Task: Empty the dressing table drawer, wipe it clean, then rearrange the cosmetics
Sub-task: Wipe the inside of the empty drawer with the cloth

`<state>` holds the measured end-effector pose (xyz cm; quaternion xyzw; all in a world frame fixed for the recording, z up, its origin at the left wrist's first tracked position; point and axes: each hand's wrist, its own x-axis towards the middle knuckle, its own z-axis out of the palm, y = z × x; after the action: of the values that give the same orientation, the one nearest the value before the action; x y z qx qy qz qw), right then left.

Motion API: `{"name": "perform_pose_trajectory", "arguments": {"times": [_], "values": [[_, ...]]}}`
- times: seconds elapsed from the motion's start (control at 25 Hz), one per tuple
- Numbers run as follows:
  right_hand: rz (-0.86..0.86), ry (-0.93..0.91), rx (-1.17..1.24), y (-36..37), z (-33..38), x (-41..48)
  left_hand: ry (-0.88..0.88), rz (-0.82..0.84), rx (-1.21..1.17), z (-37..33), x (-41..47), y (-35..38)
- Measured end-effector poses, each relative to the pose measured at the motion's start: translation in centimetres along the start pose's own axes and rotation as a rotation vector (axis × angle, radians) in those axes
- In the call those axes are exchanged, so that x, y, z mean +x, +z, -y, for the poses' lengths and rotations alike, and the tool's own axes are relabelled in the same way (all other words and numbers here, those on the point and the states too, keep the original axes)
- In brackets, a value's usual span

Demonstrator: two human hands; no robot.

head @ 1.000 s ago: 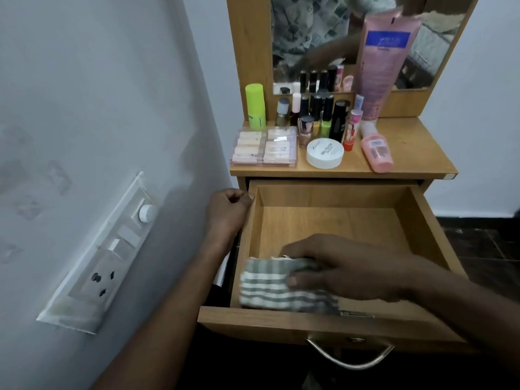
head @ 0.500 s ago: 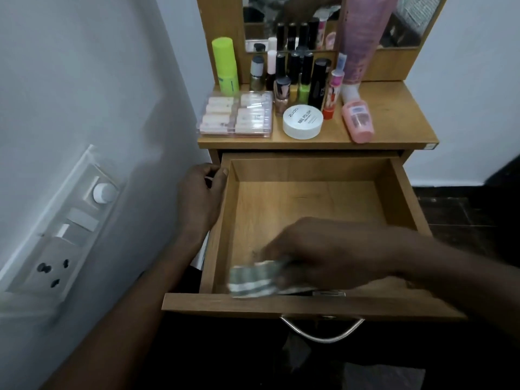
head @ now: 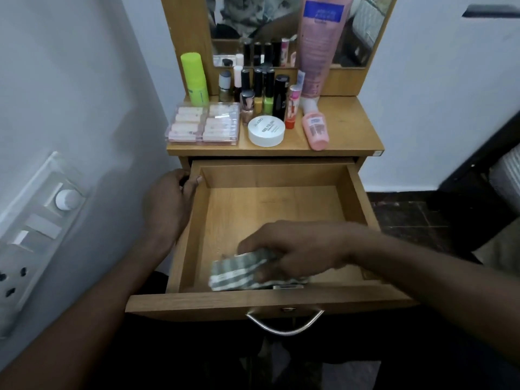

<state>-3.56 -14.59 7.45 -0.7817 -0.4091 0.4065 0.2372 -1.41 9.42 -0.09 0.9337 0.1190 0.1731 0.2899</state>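
The wooden drawer [head: 360, 198] is pulled out, with nothing in it but a grey-and-white striped cloth [head: 236, 273]. My right hand [head: 298, 249] presses that cloth onto the drawer floor near the front left. My left hand [head: 168, 204] grips the drawer's left wall near the back corner. The cosmetics stand on the table top [head: 351, 128]: a clear lipstick case [head: 204, 123], a white round jar [head: 266, 130], a lime green bottle [head: 194, 78], a small pink bottle [head: 316, 130] lying down, a tall pink tube [head: 320, 43], and several nail polishes [head: 257, 91].
A mirror [head: 253, 23] backs the table top. The white wall on the left carries a switch and socket panel [head: 33, 235]. A metal handle [head: 284, 323] hangs from the drawer front. Dark floor and a dark object [head: 484, 161] lie to the right.
My right hand has slid the cloth along the drawer's front, staying near the left side. My left hand has kept its hold on the drawer's left wall. The camera view shifted.
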Motion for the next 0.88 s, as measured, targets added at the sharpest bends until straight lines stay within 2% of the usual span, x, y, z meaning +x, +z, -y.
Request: {"name": "perform_pose_trajectory", "arguments": {"times": [0.12,0.2,0.28,0.36,0.4,0.56,0.64,0.76,0.88], "values": [[-0.158,-0.068,-0.107,1.9,0.0,-1.5,0.019,0.005,0.05,-0.3,0.0,-0.1],[-0.102,0.081,-0.108,0.6,-1.7,-5.5,0.029,-0.001,0.051,-0.2,0.0,0.0],[0.024,0.261,0.047,-0.9,-3.3,-9.6,0.02,-0.013,0.038,-0.1,0.1,0.2],[0.038,0.241,0.192,-1.5,-4.0,-10.8,0.011,-0.015,0.027,-0.1,0.1,0.5],[0.01,0.201,0.188,-1.2,-3.9,-9.8,0.008,-0.013,0.026,-0.1,0.1,0.4],[-0.162,0.027,0.004,1.6,-3.7,-6.4,0.024,0.0,0.049,-0.3,-0.2,-0.1],[-0.156,0.065,-0.116,1.1,-4.2,-8.5,0.043,0.006,0.056,-0.3,-0.2,-0.1],[-0.051,0.191,-0.181,-0.6,-4.3,-11.9,0.012,0.033,0.043,-0.4,-0.1,0.0],[-0.09,0.169,-0.233,0.2,-2.9,-9.4,-0.038,0.047,0.015,-0.3,-0.3,0.2]]}}
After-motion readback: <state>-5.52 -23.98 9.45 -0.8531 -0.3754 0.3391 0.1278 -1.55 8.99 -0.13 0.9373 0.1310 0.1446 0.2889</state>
